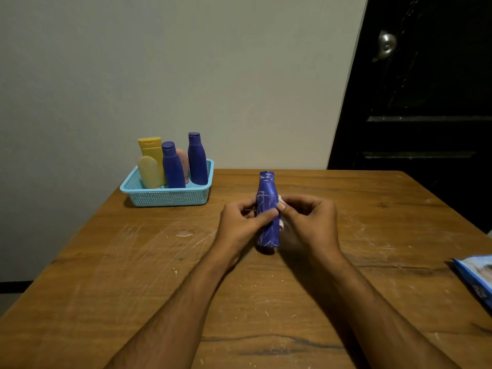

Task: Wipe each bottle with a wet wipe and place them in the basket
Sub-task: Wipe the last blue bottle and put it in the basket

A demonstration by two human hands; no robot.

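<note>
Left hand grips blue bottle upright mid-tabletop — steadying it; right hand pinches wet wipe against side — scrubbing marks.

We see a dim, evenly lit room; soft shadows sit beneath the forearms, the door is nearly black, edges bend slightly.

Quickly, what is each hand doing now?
Left hand: grips the blue bottle.
Right hand: pinches a white wipe against it.
</note>
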